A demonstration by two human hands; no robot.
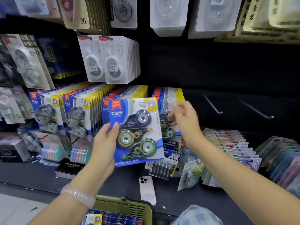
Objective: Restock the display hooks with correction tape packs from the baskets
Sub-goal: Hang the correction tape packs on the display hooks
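A light, stiff correction tape pack (136,130) is pinched at its left card edge by the left hand (103,143) before the hooks, best gripped there; right hand (183,119) fingers loosely curled, grip unclear.

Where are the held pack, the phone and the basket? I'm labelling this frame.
held pack (136,130), head view, middle of its blister front.
phone (147,190), head view, its white back.
basket (123,207), head view, its green wall.

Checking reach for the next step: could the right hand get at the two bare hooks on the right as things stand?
Probably yes. The right hand hovers by the hung packs, holding nothing, and the two bare hooks jut out just to its right with nothing in front of them.
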